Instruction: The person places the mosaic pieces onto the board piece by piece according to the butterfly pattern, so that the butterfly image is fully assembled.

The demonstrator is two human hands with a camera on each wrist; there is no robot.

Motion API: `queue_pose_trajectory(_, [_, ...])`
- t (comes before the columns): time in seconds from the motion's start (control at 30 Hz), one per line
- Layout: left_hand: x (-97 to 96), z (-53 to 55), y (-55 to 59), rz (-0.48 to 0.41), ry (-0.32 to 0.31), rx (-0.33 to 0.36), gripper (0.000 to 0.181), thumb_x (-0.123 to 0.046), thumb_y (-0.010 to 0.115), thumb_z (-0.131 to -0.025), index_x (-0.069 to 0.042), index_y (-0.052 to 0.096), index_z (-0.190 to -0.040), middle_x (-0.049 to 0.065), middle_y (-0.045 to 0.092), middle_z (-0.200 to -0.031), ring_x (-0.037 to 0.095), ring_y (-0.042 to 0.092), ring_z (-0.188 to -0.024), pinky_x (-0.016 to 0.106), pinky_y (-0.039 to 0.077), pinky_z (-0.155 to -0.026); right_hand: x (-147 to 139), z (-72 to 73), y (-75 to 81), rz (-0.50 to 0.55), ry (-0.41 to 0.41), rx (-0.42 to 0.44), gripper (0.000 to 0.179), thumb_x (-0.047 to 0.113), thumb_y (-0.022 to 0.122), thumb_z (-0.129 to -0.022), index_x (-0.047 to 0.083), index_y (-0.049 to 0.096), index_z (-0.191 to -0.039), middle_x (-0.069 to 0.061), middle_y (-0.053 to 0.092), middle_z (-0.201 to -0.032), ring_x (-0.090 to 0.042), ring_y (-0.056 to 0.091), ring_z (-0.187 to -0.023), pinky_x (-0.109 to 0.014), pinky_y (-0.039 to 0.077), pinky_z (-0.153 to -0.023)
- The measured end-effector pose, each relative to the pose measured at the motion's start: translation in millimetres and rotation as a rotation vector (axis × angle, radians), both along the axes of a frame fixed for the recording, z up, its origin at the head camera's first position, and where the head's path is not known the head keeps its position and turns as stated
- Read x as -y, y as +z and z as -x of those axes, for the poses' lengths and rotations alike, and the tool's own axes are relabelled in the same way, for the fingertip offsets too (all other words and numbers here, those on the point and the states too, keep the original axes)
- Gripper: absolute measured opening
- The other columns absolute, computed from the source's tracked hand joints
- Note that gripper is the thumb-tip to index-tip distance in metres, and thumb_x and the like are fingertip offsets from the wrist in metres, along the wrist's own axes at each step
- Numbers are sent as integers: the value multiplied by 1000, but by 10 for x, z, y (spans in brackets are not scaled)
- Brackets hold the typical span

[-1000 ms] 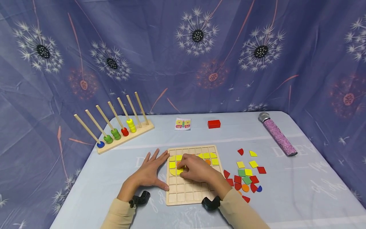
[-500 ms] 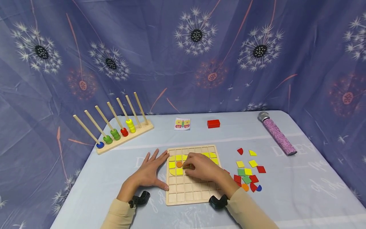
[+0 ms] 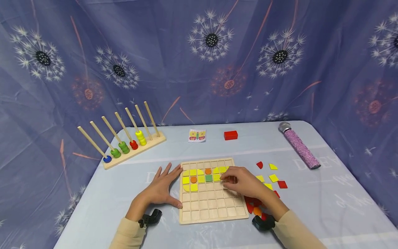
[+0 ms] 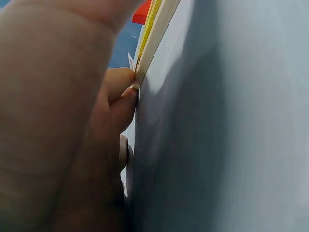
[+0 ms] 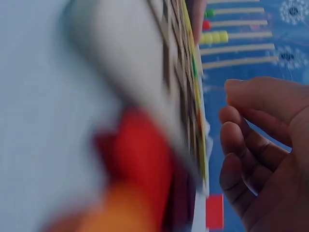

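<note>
A person's right hand (image 3: pixel 244 181) has swung from the middle of a wooden grid board (image 3: pixel 203 214) to its right side, uncovering a green tile (image 3: pixel 208 178) and, just beyond it on the far side, an orange tile (image 3: pixel 208 171). The hand's fingers are loosely bent, a small gap showing between thumb and forefinger, with no piece visible in their grasp. The person's left hand (image 3: pixel 160 189) remains at the board's left edge, fingers spread wide, thumb touching the wood, gripping nothing. The board lies at the near middle of the counter (image 3: pixel 93 214), where yellow tiles (image 3: pixel 194 187) fill much of its 2nd and 3rd rows from the far edge. The work appears partway along, judging by 3 bare near rows and the loose tiles (image 3: pixel 273 178) at right, some hidden behind the right forearm (image 3: pixel 275 202).
</note>
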State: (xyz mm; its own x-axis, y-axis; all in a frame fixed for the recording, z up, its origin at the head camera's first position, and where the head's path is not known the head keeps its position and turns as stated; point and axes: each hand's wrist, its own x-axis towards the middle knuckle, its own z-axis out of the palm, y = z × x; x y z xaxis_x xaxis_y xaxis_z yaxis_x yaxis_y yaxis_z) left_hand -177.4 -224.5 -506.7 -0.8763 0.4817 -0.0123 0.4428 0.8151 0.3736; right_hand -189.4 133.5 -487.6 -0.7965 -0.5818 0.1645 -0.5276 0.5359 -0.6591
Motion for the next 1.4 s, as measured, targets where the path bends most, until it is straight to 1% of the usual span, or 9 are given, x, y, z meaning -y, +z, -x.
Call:
queue_pose_trajectory(0.17, [-17,-21,19,-8,-16,5,133,-83,71,-47,-19,26,-154,-5,17,-159,31,3,-145,55,-1,-112,-399,-45,-32,-34,-99,25,20,20,75,-85,22,73,-104,16,59,-85,-8,54,-73,-23,49,-63])
queue_pose_trajectory(0.27, [-27,-24,32,-1,-12,1,132,-83,72,-47,-19,26,-154,-5,17,-159,30,3,-145,55,-1,-112,-635,-48,-45,-43,-147,33,23,18,75,-84,19,73,-107,14,59,-88,-10,54,-75,-24,50,-64])
queue_pose_trajectory(0.4, [-25,-28,36,10,-5,3,133,-84,71,-47,-20,25,-154,-6,16,-159,30,2,-145,55,-1,-113,-889,-36,-66,-65,-211,46,27,13,76,-83,18,73,-109,9,62,-98,-13,54,-82,-26,51,-69])
queue_pose_trajectory(0.5, [-18,-30,38,-2,-8,-1,133,-84,71,-47,-18,26,-154,-5,17,-159,30,3,-145,56,-1,-112,-1006,-30,-89,-87,-242,71,30,9,76,-80,19,73,-109,5,62,-106,-15,53,-88,-27,51,-72])
queue_pose_trajectory(0.67, [-8,-30,41,-10,-9,-12,133,-83,71,-46,-18,27,-153,-4,19,-159,30,3,-145,57,0,-112,-1065,-20,-108,-104,-247,92,33,8,76,-78,20,73,-109,4,61,-107,-17,53,-91,-29,52,-76])
queue_pose_trajectory(0.83, [-2,-31,33,-10,-9,-15,133,-83,72,-47,-17,27,-153,-4,19,-159,31,4,-145,57,0,-112,-1065,-14,-107,-104,-256,86,32,9,76,-79,20,73,-108,4,61,-104,-17,52,-88,-29,51,-74])
queue_pose_trajectory(1.1, [1,-35,22,1,3,-1,133,-83,72,-47,-19,25,-154,-5,17,-159,30,3,-145,55,-1,-113,-1126,4,-134,-126,-278,76,30,2,69,-82,16,75,-108,3,60,-101,-16,53,-87,-27,52,-74])
queue_pose_trajectory(1.23, [3,-32,25,11,5,5,134,-84,71,-46,-21,24,-154,-7,15,-159,28,1,-145,54,-2,-113,-1157,19,-119,-138,-280,99,29,6,72,-82,15,75,-109,3,60,-103,-16,54,-90,-27,52,-76])
queue_pose_trajectory(1.4, [4,-21,18,12,4,-2,134,-85,70,-46,-21,24,-154,-7,15,-159,28,2,-145,54,-2,-113,-1148,42,-61,-164,-277,111,31,10,76,-80,15,74,-110,2,59,-101,-17,54,-89,-33,52,-78])
